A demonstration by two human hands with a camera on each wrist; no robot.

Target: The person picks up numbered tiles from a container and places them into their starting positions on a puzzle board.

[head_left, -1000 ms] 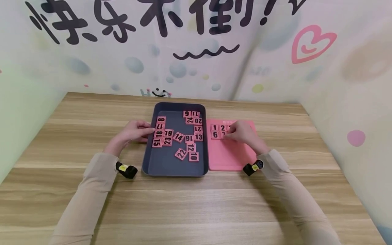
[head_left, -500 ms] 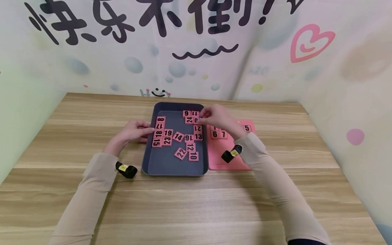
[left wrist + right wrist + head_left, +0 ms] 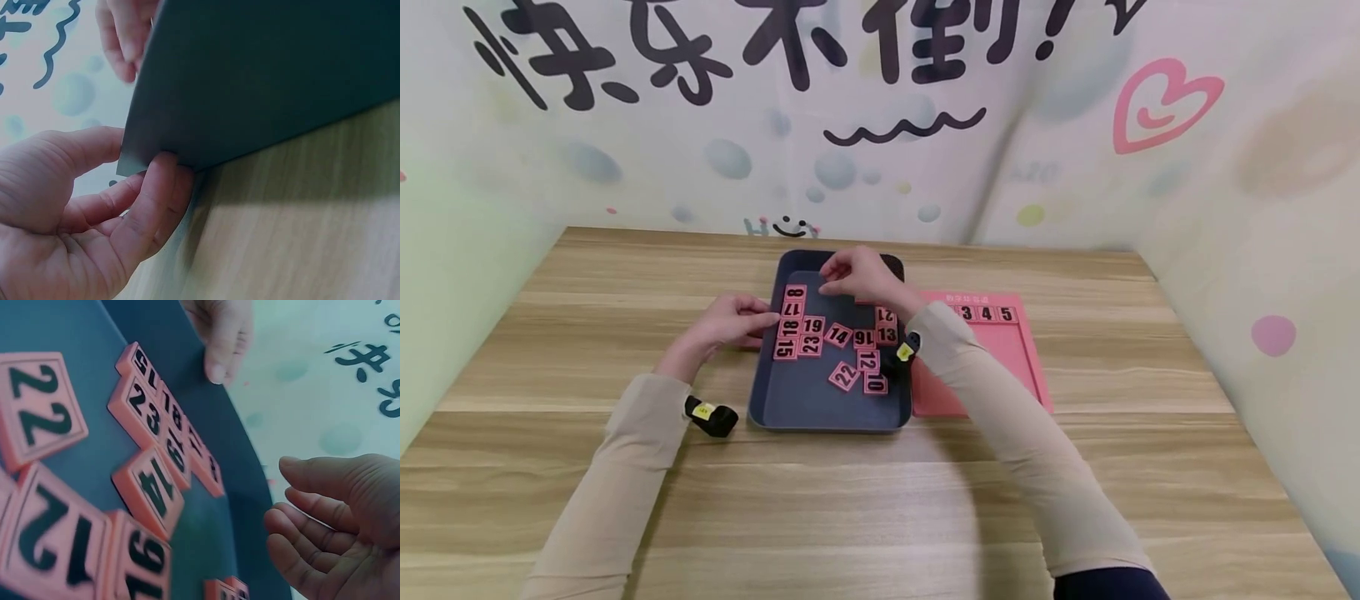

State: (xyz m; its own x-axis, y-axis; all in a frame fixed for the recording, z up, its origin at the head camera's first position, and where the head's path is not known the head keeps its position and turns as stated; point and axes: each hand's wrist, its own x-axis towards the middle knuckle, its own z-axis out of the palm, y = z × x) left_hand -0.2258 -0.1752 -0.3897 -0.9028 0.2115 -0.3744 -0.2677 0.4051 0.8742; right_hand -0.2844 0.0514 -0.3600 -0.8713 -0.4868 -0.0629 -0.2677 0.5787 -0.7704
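Observation:
In the head view, pink number tiles lie in a dark blue-grey tray (image 3: 805, 404), among them 8 (image 3: 795, 293), 14 (image 3: 838, 335) and 22 (image 3: 844, 376). My left hand (image 3: 726, 325) grips the tray's left wall, thumb at the rim and fingers outside, as the left wrist view shows with the tray wall (image 3: 269, 69). Over the tray's far part hovers my right hand (image 3: 867, 279), fingers loosely bent and holding nothing; the right wrist view shows the hand (image 3: 344, 519) beyond the tiles. It covers the tiles at the far right corner.
Right of the tray lies a pink board (image 3: 981, 367) with tiles 3, 4 and 5 (image 3: 987, 313) along its far edge; the right forearm hides its left part. A pink edge (image 3: 747, 342) shows beneath the left hand. The wooden table (image 3: 850, 517) meets a printed wall behind.
My right hand has left the board's tiles, passed the tray's far right corner and moved left over the tray. The left hand stays at the tray's left wall.

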